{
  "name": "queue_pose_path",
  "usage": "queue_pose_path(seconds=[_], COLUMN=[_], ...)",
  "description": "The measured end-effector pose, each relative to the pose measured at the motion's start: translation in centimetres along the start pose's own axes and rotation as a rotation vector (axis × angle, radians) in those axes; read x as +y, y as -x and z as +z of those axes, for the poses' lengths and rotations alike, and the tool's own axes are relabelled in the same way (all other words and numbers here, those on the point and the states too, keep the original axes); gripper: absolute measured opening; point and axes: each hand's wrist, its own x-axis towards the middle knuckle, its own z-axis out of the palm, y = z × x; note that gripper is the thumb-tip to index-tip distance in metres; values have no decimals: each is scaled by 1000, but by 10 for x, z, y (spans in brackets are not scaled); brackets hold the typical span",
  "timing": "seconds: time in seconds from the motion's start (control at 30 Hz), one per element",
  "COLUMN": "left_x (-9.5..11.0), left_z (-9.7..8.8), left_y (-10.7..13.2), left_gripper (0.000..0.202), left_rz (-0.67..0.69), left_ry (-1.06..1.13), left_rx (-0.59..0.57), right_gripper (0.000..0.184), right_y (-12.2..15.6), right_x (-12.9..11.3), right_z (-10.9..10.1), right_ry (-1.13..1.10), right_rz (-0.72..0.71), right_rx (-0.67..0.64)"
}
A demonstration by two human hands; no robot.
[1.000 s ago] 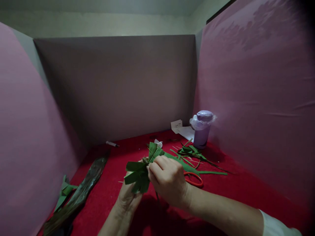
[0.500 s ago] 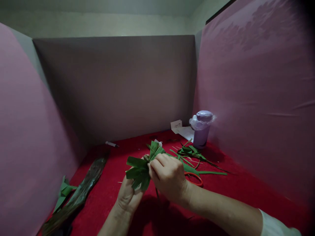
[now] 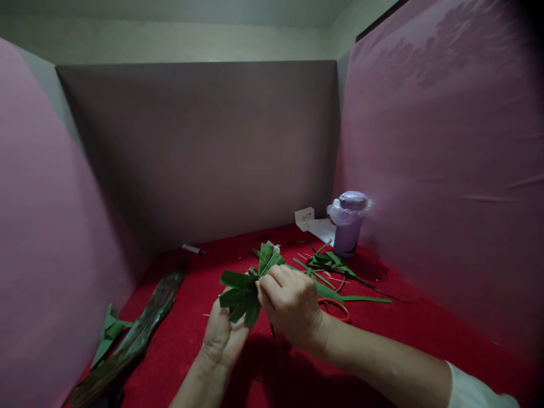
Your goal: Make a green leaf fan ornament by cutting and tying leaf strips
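Observation:
Both hands meet over the red cloth (image 3: 191, 334) around a green leaf bundle (image 3: 244, 289), a fan of cut leaf strips. My left hand (image 3: 223, 337) holds the bundle from below, its fingers hidden behind the leaves. Pinching the bundle's middle from the right are the curled fingers of my right hand (image 3: 291, 306), which also grip a thin stick (image 3: 272, 331) that points down below the hand.
Orange-handled scissors (image 3: 336, 306) lie just behind my right hand among loose leaf strips (image 3: 335, 266). A purple cup (image 3: 349, 224) and white papers (image 3: 317, 224) stand at the back right. A dark long leaf (image 3: 140, 328) and a pen (image 3: 193, 249) lie to the left. Pink panels wall in the space.
The bundle has turned slightly and risen a little between my hands. My left hand has shifted a bit to the right under it.

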Motion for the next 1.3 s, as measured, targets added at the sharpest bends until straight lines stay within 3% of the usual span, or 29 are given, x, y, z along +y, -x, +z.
queue_pose_path(seconds=[0.3,0.53,0.67,0.83,1.03,1.1,1.17,1.27,1.3], left_x=[5,10,7,4,12,18,24,32,34], left_z=[7,1,0,1,1,2,3,4,4], left_y=[4,7,10,8,5,7,10,12,13], left_gripper=[16,48,42,44,25,25,24,18,17], left_rz=[-15,11,114,138,229,262,317,454,506], left_ry=[41,10,-104,-200,-298,-370,-434,-505,-536], left_rx=[-20,-187,-205,-162,-179,-175,-175,-210,-224], right_gripper=[24,22,18,14,13,12,14,25,35], right_y=[-3,-4,-3,-1,-2,-6,-11,-15,-14], right_x=[2,6,7,4,-3,-7,-12,-18,-18], right_z=[-3,-5,-9,-9,-15,-26,-43,-73,-84], right_ry=[39,95,88,58,-36,-166,-458,-1127,-1237], right_rz=[-21,-45,-58,-79,-56,-29,-22,-88,-78], right_rx=[41,63,64,63,92,99,50,-185,-257])
